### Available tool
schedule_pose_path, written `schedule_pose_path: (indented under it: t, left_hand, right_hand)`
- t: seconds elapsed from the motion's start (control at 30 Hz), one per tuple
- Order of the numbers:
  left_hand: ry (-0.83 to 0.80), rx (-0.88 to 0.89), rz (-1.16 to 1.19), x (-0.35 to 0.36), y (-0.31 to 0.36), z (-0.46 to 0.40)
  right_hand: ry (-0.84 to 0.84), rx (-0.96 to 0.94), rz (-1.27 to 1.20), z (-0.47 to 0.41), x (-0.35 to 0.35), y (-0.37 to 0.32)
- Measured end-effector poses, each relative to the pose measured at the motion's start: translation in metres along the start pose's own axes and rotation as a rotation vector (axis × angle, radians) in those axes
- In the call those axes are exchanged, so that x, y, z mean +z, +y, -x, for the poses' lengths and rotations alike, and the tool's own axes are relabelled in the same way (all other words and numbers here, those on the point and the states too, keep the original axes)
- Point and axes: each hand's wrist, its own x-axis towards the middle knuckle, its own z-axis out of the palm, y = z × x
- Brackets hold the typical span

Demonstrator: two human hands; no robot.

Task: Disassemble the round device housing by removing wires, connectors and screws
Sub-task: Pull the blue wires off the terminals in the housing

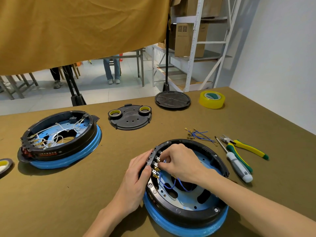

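The round housing (186, 190) is gripped at its rim by the left hand (136, 178), while right-hand fingers (166, 164) pinch a connector (157, 169).

Two round housings (187, 182) (59, 139), two flat covers (130, 118) (172, 100), four tape rolls (212, 99) (115, 114) (145, 109) (5, 165) — one screwdriver (236, 164), one pliers (244, 146).

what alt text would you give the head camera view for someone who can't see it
A person's right hand pinches a connector inside a round black-and-blue device housing while the left hand grips its rim. On the olive table lie a second wired housing, loose blue wires, a screwdriver and pliers.
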Motion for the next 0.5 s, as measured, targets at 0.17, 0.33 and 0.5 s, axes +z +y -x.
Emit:
schedule_pose_path:
  t: [0.17,0.33,0.5]
  left_hand:
    - [-0.006,0.01,-0.013,-0.0007,0.001,0.0004]
    - [-0.011,0.013,-0.018,0.0003,0.0027,-0.0006]
    - [-0.012,-0.016,-0.014,0.0004,-0.0019,-0.0006]
  right_hand:
    - [-0.028,0.015,-0.025,0.001,-0.0008,-0.0009]
    - [-0.037,0.028,-0.046,0.0009,-0.001,-0.0021]
    - [-0.014,0.014,-0.035,0.0019,-0.001,-0.0007]
